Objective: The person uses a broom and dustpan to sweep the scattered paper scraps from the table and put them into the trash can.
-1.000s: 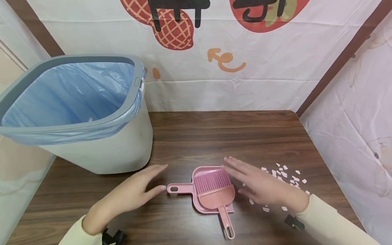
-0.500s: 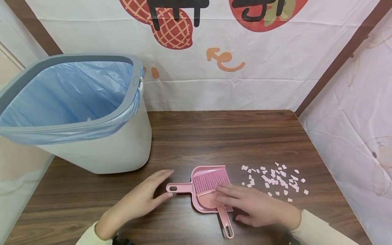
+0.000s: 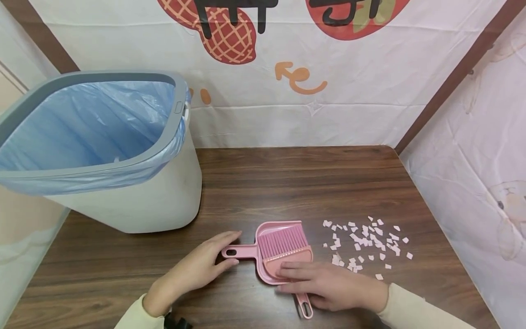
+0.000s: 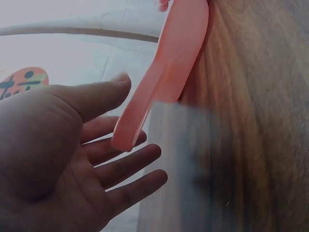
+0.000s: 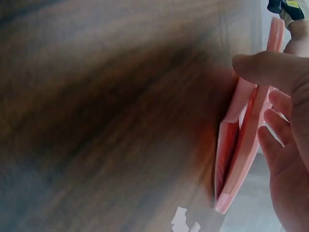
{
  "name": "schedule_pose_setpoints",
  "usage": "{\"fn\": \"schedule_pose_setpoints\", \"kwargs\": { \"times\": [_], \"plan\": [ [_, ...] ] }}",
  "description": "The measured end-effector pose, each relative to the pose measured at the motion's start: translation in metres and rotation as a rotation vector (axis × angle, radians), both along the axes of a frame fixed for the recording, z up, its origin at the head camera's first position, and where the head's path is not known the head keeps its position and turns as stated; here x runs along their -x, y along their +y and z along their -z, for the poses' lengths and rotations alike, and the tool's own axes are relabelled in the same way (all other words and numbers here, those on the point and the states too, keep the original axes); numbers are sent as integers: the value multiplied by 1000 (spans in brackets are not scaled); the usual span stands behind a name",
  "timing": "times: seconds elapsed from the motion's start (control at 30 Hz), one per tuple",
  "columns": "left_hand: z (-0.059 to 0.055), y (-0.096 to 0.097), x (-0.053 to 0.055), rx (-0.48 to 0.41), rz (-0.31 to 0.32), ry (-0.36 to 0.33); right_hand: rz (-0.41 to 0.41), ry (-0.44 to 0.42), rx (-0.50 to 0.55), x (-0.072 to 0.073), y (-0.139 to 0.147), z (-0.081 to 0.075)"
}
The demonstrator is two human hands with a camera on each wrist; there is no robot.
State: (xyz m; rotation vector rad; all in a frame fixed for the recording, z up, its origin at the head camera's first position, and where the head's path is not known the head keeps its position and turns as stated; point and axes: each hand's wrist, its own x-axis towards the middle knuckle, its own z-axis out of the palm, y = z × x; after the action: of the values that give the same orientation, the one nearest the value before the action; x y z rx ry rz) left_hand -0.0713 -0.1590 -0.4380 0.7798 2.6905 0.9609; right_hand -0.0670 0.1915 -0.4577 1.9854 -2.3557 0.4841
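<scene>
Dustpan handle lies between left grip's thumb and fingers; brush beneath right grip; both released.

No word, brand or number can be read in full. On the white cloth at the back, thick black strokes that look like lettering lie over a red peanut picture, and further black strokes over a red round picture; the top edge cuts both groups off. Below them the cloth bears an orange arrow-like sign, its head pointing up and left, with a curved tail. In the left wrist view, an orange-red patch carries dark marks, too partial to read. In the right wrist view, a yellow label on a black object is too small to read.
</scene>
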Motion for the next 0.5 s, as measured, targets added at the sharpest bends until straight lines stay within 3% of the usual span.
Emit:
{"fn": "schedule_pose_setpoints", "kwargs": {
  "times": [0.5],
  "plan": [
    [9, 11, -4, 4, 8, -32, -33, 26, 42, 0, -5, 7]
  ]
}}
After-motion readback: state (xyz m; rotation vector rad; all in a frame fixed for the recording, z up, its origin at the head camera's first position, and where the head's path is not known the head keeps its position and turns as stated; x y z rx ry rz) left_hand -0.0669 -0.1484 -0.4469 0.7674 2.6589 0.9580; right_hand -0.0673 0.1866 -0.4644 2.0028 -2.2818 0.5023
